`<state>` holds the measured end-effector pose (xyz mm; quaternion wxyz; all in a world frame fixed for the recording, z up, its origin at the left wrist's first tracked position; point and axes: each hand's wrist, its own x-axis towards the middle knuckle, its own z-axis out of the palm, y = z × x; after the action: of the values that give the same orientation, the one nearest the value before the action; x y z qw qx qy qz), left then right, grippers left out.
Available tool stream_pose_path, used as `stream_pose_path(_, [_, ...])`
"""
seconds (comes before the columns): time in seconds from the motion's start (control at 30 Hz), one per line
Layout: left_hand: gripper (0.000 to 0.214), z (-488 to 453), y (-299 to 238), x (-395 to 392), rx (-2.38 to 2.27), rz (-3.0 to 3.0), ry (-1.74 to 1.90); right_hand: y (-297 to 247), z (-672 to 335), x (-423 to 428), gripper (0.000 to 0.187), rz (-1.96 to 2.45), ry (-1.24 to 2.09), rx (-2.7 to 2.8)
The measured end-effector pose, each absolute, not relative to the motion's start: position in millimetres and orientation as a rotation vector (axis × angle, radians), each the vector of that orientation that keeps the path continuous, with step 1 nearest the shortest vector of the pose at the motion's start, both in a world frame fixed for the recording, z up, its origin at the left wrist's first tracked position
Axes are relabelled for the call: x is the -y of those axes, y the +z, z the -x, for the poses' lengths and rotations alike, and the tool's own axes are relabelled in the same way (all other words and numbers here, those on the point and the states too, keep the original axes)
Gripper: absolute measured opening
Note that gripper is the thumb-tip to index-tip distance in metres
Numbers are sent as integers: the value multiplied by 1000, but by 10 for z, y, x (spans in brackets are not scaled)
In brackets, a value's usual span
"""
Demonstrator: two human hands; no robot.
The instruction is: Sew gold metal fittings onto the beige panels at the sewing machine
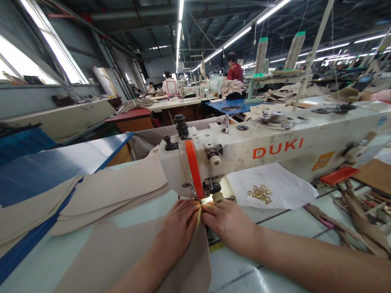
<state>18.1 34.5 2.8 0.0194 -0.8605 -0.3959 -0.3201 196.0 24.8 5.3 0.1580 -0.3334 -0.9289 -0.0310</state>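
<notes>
A beige fabric panel (pixel 195 252) lies over the bed of a white sewing machine (pixel 232 142), its far end under the needle area. My left hand (pixel 180 221) is closed on the panel just left of the presser foot, fingers bent and drawn together. Close by on the right, my right hand (pixel 224 219) grips the same fabric at the foot, thumb and fingers together. The two hands nearly touch. Fingertips and stitch line are partly hidden by the hands and the machine head, which carries an orange guard (pixel 194 169).
Stacked beige panels (pixel 113 187) lie to the left. Gold metal rings (pixel 260 194) sit on a white sheet (pixel 284 187) behind my right hand. Fabric strips (pixel 354 215) and a red tray (pixel 339 175) are at right. Thread cones (pixel 262 57) stand behind; other people work farther back.
</notes>
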Motion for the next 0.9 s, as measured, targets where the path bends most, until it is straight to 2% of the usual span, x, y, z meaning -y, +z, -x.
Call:
stream_pose_path(0.37, [22,-158,48,-294,1313,2693,-895,58,-2000,-129,9,835,-91,2648])
stream_pose_path(0.73, [29,-98,-31,-251,1092,2709,-541,58,-2003,-127,11,784,-93,2725])
stream_pose_path(0.9, [28,-121,-11,-245,1144,2744,-557,65,-1992,-127,10,785,-97,2721])
